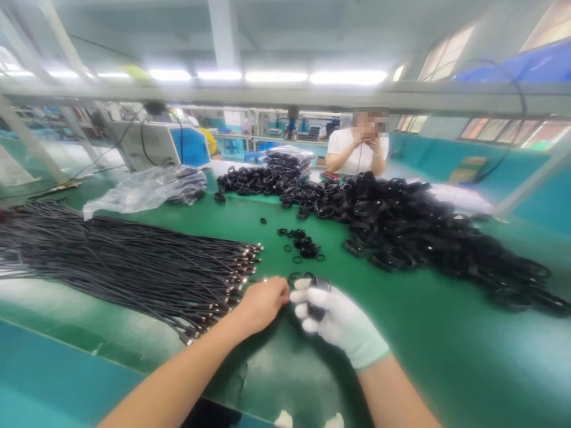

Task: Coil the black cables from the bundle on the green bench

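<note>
My right hand (343, 324), in a white glove, is closed around a small coiled black cable (320, 284); its ridged loops show above the fingers, and part of it is hidden in the palm. Right beside it is my bare left hand (263, 306), palm down with fingers curled in. Whatever the left fingertips pinch, if anything, is hidden. Just beyond both hands lie small black rings (307, 246), some heaped and some loose. To the left, long straight black cables (134, 261) lie side by side, their metal plugs (243, 261) near my left wrist.
A large heap of coiled black cables (401, 220) spreads across the back and right of the green table (446, 351). Clear plastic bags (147, 190) lie at the back left, before a white and blue machine (156, 142). Another person (336, 145) sits across the table.
</note>
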`<state>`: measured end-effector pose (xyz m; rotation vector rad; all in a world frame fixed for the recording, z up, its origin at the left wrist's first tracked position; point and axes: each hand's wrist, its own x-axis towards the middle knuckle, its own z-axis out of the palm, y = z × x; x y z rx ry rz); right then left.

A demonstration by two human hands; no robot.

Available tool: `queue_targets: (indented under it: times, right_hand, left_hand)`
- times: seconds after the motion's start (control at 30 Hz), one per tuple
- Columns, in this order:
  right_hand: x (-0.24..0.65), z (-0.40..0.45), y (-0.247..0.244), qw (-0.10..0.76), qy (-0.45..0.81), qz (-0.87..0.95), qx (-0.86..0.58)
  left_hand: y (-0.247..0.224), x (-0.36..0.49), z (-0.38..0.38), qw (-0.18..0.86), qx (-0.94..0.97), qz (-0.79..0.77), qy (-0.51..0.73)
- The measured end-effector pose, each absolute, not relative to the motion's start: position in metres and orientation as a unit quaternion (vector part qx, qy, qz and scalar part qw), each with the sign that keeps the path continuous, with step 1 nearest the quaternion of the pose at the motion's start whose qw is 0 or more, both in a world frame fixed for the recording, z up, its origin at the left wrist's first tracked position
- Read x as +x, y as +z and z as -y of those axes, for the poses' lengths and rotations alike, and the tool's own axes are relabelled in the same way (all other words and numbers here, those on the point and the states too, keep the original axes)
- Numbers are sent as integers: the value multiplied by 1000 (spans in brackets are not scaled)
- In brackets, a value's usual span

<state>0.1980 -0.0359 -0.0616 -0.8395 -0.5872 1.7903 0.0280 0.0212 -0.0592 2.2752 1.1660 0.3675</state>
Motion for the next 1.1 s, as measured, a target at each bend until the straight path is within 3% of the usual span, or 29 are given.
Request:
queue_targets:
  times: [0.17, 0.23, 0.4, 0.53, 0.63, 0.73, 0.8, 0.97, 1.1]
  right_hand:
    - [182, 36, -62, 545, 679, 286, -400]
    - [175, 36, -65, 553, 654, 313, -410]
    - [168, 40, -71, 571, 657, 297, -391]
    - [172, 46, -73, 518, 798, 246, -186]
    - [176, 48, -73, 470, 831, 291, -62]
    - [177, 49, -69, 430, 823, 368, -40]
    - [175, 49, -65, 417, 806, 409, -91]
    - [170, 46, -56, 417, 757, 430, -262]
    - [171, 45, -46, 480, 672, 420, -376]
  left_hand:
    - [-51, 22, -2, 591, 653, -386, 273]
    - [-55, 25, 6, 662, 574, -368, 312]
    - [-65, 27, 15, 664, 542, -388, 338]
    - [-55, 19, 22, 604, 571, -407, 379]
    - [-43, 10, 30, 712, 492, -308, 396]
    - [-34, -3, 29, 789, 489, -212, 306]
    - [-29, -12, 24, 737, 585, -252, 226]
    - [-10, -24, 12, 416, 835, -353, 76]
    - [-1, -24, 9, 349, 860, -364, 77]
